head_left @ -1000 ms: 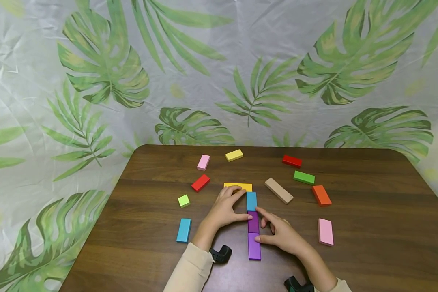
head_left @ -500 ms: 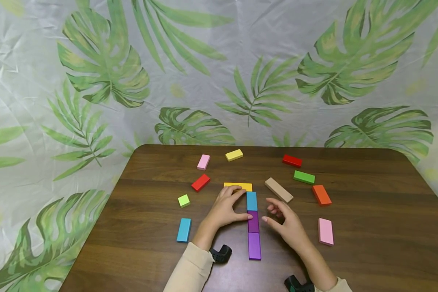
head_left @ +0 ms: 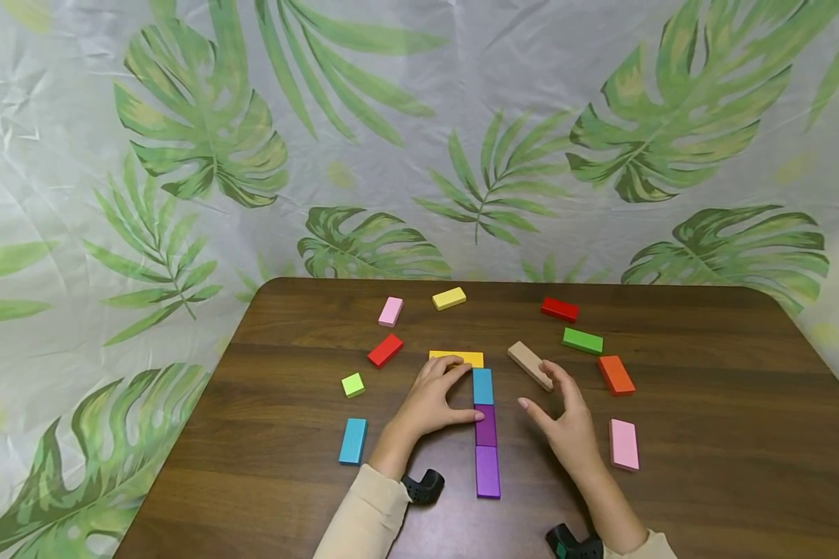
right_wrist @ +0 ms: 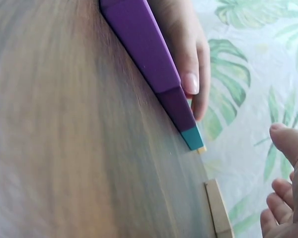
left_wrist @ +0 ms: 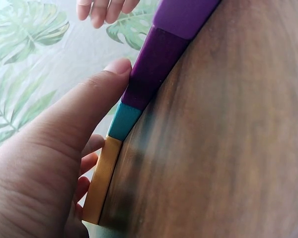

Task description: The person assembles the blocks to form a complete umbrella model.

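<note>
Seeing left hand [head_left: 429,400] spread, with thumb on dark purple block [head_left: 485,432] and fingertips at yellow block [head_left: 471,358] beyond dark purple block; blue block [head_left: 483,386] butted to its far end, light purple block [head_left: 488,472] to its near end; right hand [head_left: 572,431] spread, right of dark purple block, near tan block [head_left: 527,361]

A blue block [head_left: 483,386], a dark purple block [head_left: 485,433] and a light purple block [head_left: 488,472] lie end to end, touching, in one straight row. A yellow-orange block [head_left: 472,359] lies crosswise at the row's far end. A tan block [head_left: 526,362] lies diagonally, apart, right of the row.
</note>
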A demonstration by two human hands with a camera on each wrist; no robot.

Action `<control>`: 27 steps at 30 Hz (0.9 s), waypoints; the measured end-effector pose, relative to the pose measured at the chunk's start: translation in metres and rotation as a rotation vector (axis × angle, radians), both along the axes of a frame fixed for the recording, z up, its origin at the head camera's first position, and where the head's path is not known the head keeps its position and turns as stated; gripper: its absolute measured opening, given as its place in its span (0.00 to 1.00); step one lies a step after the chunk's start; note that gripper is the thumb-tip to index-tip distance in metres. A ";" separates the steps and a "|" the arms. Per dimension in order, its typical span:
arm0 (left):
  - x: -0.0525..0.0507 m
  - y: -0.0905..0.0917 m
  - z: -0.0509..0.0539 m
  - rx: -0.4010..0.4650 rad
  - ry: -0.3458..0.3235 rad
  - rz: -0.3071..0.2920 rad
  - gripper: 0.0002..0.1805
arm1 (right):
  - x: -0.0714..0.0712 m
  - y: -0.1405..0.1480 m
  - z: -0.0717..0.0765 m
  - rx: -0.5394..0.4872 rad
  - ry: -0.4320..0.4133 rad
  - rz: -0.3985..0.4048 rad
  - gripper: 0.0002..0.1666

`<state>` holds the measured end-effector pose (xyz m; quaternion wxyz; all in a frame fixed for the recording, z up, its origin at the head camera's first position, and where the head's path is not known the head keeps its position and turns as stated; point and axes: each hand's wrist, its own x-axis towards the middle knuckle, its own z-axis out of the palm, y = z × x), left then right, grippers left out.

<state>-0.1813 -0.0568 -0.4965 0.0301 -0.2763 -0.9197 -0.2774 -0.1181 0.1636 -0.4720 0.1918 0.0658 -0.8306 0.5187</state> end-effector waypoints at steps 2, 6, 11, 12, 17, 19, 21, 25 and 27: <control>0.000 0.000 0.000 0.004 0.000 -0.002 0.44 | -0.005 0.005 -0.008 0.002 -0.015 -0.025 0.39; 0.000 0.000 -0.001 0.005 0.002 -0.003 0.44 | -0.011 0.013 -0.014 0.000 -0.020 -0.066 0.40; -0.001 0.000 -0.001 0.003 0.010 -0.006 0.44 | -0.015 0.020 -0.016 0.001 -0.067 -0.099 0.39; -0.001 0.000 -0.001 0.003 0.010 -0.006 0.44 | -0.016 0.021 -0.016 0.004 -0.083 -0.099 0.40; -0.001 -0.001 -0.002 0.004 0.003 -0.003 0.44 | -0.020 0.026 -0.019 0.020 -0.162 -0.091 0.39; -0.001 -0.001 -0.002 0.006 0.000 -0.003 0.44 | -0.021 0.027 -0.020 0.021 -0.191 -0.081 0.39; -0.001 -0.001 -0.002 0.007 -0.005 -0.003 0.44 | -0.023 0.029 -0.021 0.022 -0.218 -0.072 0.38; -0.001 -0.001 -0.003 0.010 -0.011 -0.001 0.44 | -0.025 0.031 -0.022 0.035 -0.271 -0.067 0.37; -0.001 -0.001 -0.003 0.014 -0.013 -0.001 0.44 | -0.026 0.032 -0.022 0.053 -0.288 -0.078 0.35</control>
